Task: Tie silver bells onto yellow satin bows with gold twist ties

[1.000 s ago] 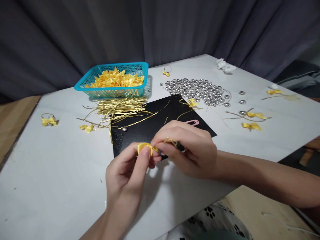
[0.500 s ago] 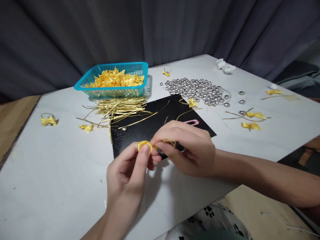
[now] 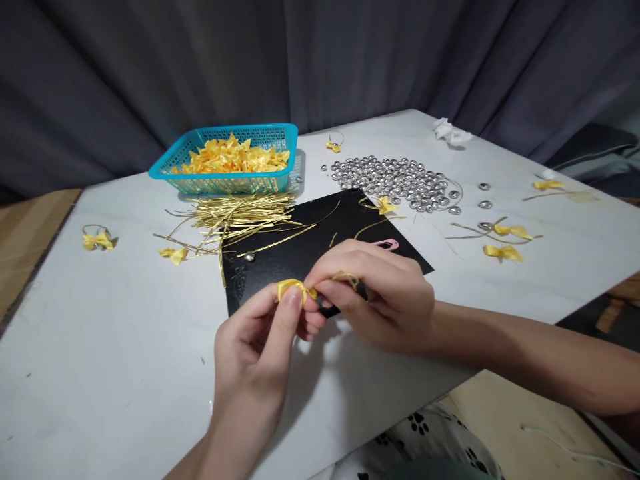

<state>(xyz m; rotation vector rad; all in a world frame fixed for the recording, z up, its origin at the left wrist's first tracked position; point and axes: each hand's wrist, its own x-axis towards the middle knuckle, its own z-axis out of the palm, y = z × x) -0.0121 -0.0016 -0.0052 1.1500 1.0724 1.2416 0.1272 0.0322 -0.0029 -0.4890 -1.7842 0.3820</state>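
Observation:
A yellow satin ribbon bow (image 3: 291, 287) is pinched between the thumb and fingers of my left hand (image 3: 260, 347), above the near edge of a black mat (image 3: 270, 277). My right hand (image 3: 380, 293) meets it from the right. Its thumb and index finger are closed at the bow's middle on a thin gold twist tie (image 3: 346, 275), whose looped end shows between the fingers. My fingertips hide where the tie meets the ribbon. Beyond my right hand lies a pink loop-shaped handle (image 3: 389, 244), the rest of it covered by the hand.
A blue basket (image 3: 223, 177) of yellow bows stands at the back left, with a pile of gold twist ties (image 3: 245, 212) before it. Silver beads (image 3: 395, 181) are heaped at back right. Finished-looking bow pieces (image 3: 98, 240) and loose bows (image 3: 503, 253) lie around the white table (image 3: 125, 347).
Both hands stay at the bow with almost the same grip. The right fingers have shifted very slightly and the gold loop sits a little further right.

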